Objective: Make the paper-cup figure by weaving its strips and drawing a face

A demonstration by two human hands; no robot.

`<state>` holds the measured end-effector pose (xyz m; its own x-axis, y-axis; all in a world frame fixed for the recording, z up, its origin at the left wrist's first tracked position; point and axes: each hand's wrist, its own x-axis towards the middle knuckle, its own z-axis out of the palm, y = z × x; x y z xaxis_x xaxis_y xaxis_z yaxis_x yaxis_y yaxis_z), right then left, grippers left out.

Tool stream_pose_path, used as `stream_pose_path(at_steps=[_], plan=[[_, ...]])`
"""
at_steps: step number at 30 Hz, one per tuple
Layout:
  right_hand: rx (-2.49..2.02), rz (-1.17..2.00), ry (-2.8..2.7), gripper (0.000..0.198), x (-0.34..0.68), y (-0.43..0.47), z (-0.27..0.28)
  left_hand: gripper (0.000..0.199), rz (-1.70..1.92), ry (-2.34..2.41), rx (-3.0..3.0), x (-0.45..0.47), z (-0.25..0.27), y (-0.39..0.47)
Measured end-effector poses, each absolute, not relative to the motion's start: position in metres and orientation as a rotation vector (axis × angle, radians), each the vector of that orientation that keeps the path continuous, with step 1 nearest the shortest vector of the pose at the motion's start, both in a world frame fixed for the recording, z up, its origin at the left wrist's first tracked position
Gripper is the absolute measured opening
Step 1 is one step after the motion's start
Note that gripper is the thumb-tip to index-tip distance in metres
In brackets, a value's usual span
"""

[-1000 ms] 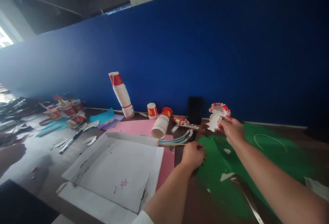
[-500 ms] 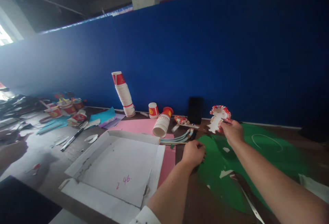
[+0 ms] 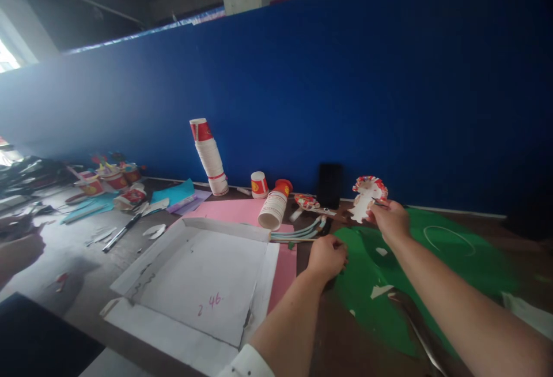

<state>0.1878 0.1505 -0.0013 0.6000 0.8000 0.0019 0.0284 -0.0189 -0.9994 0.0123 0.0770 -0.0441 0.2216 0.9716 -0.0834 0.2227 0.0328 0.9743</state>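
Note:
My right hand [image 3: 392,220] pinches a cut paper cup [image 3: 363,208], white inside with curled red-and-white strips along its top, raised over the table's back edge. Low on the table, my left hand [image 3: 328,257] rests with curled fingers beside the left edge of the green paper [image 3: 358,285]. Whatever it may hold is hidden. Just beyond it lie pale blue bent strips [image 3: 302,233] and a thin stick [image 3: 302,241]. Scissors [image 3: 421,334] lie on the green paper under my right forearm, near white paper scraps [image 3: 381,291].
A white cardboard tray [image 3: 185,302] lies over pink paper [image 3: 283,290]. Behind stand a tall cup stack [image 3: 209,157], an upturned cup [image 3: 259,185], a tipped stack [image 3: 273,208] and a dark phone [image 3: 329,185]. Another person's hand [image 3: 19,256] is at far left. A blue partition [image 3: 345,89] closes the back.
Both my hands hold almost the same positions, with the cut cup still pinched in the right. The view has shifted very slightly.

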Motion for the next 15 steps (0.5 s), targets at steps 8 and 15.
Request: stream_pose_path(at_steps=[8, 15], plan=[[-1.492, 0.723, -0.748, 0.030, 0.1905, 0.1548, -0.0047, 0.019, 0.866, 1.222, 1.430, 0.0121, -0.0444, 0.0776], [-1.495, 0.727, -0.745, 0.031, 0.1953, 0.1605, -0.0090, 0.019, 0.876, 1.221, 1.457, 0.0117, -0.0472, 0.0782]])
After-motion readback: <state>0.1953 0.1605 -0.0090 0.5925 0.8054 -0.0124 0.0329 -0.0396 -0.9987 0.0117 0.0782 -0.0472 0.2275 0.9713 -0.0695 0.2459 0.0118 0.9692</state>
